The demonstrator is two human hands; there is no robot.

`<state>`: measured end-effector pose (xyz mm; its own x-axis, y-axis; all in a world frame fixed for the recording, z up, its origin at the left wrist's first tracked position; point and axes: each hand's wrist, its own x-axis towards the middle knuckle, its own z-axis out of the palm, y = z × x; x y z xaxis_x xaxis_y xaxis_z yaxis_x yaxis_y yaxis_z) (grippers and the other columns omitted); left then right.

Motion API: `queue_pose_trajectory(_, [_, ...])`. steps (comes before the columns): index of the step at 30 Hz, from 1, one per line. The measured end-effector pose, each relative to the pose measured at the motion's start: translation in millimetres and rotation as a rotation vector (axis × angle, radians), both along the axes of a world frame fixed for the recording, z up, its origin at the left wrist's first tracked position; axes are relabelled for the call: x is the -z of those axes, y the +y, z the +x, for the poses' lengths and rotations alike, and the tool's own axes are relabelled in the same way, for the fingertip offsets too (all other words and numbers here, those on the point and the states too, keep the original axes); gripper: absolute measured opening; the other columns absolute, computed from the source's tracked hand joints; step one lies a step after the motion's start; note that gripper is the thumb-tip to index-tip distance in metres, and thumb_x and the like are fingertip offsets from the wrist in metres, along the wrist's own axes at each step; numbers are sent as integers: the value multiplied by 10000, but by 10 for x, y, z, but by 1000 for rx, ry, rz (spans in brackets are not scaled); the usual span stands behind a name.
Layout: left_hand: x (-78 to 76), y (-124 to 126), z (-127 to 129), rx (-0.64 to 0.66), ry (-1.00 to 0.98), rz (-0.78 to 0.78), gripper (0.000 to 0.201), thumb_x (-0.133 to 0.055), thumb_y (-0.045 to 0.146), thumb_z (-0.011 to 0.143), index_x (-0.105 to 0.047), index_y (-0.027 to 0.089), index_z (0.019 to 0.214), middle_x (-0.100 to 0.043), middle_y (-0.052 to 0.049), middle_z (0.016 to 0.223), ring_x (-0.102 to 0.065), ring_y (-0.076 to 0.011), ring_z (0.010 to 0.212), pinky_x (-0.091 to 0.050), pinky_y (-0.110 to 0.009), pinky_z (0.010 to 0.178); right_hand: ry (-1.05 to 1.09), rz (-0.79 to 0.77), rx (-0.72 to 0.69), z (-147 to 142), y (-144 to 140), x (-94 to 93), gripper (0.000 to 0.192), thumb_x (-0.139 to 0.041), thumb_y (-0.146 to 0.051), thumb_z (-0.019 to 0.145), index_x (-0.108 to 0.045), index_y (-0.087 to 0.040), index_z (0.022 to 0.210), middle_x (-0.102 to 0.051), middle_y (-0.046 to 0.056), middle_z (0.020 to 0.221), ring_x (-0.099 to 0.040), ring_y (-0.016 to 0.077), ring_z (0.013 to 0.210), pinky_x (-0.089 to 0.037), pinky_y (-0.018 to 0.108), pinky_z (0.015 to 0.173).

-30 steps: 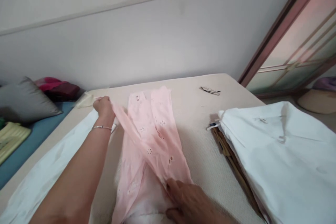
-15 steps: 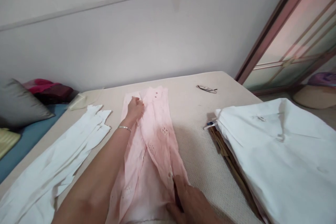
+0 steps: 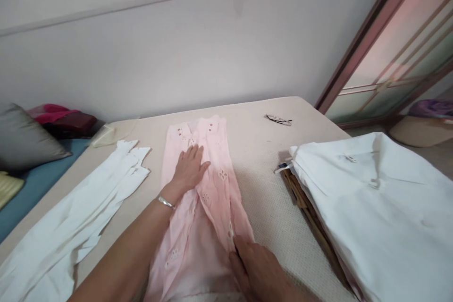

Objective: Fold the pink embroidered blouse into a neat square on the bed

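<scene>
A pink garment point(image 3: 214, 170) with cut-out flower embroidery lies lengthwise before me, its front edges parted lower down over a paler inner layer. Flat on its upper middle rests my left hand point(image 3: 190, 167), open, fingers pointing away; a silver bangle circles that wrist. My right hand point(image 3: 260, 264) touches the garment's lower right edge, fingers stretched out and thumb slightly apart from the forefinger. Part of that hand is cut off by the bottom of the view. Small buttons or eyelets show near the garment's far end.
A white garment point(image 3: 88, 203) is spread at left. Folded white clothing point(image 3: 371, 198) lies over brown cloth point(image 3: 300, 200) at right. Eyeglasses point(image 3: 278, 120) sit near the far edge of the beige bed cover point(image 3: 262, 155). A grey cushion point(image 3: 28, 139) is at far left, and a wall stands behind.
My left hand has let go of the upper left part of the pink garment, come nearer and rightward, and flattened on it. My right hand has barely moved.
</scene>
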<state>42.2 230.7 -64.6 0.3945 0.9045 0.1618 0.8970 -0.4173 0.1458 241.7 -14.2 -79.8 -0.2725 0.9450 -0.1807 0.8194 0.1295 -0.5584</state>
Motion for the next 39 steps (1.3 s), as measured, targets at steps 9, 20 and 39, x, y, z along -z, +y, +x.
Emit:
queue_pose_trajectory(9, [-75, -26, 208, 72, 114, -89, 632, -283, 584, 1015, -416, 197, 1497, -376, -185, 1591, -275, -348, 1503, -191, -625, 1180, 36, -103, 106, 196, 111, -498, 261, -462, -314, 987, -583, -201, 786, -697, 53, 781, -625, 187, 723, -250, 308, 608])
queue_pose_trajectory(20, [180, -157, 520, 121, 116, -102, 731, -296, 608, 1006, -321, 137, 1565, -215, -204, 1655, -172, -345, 1541, -173, -586, 1210, -63, -125, -92, 179, 51, -449, 221, -581, -381, 913, -647, -181, 849, -703, 82, 830, -633, 217, 746, -280, 305, 616])
queue_pose_trajectory(39, [-66, -2206, 547, 228, -16, -547, 824, -441, 593, 953, -288, 82, 1581, -32, -243, 1631, -6, -446, 1511, -65, -762, 1168, 192, 124, 572, 292, 1570, -166, 287, -591, -434, 885, -663, -162, 940, -720, 109, 871, -656, 223, 841, -415, 289, 725])
